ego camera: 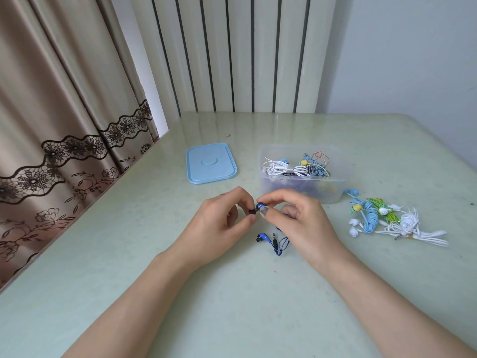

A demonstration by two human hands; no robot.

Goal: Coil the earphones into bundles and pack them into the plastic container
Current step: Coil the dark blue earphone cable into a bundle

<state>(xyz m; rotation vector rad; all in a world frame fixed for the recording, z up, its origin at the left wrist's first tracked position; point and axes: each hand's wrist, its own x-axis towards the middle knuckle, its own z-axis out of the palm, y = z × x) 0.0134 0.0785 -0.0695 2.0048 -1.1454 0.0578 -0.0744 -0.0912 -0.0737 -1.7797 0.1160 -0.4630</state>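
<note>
A dark blue earphone set lies at the table's middle. My right hand (296, 218) pinches one of its blue earbuds (260, 205) between thumb and fingers. My left hand (227, 215) pinches the black tip of that same earbud. The other blue earbud (261, 237), the jack plug and a loop of blue cable (280, 245) rest on the table below my hands. Behind my right hand stands the clear plastic container (335, 192), holding several coiled earphones in white, blue and grey.
A light blue lid (210, 162) lies flat to the container's left. A pile of coiled earphones (387, 220), light blue, green and white, sits on the table to the right. A curtain hangs along the table's left edge, a radiator behind.
</note>
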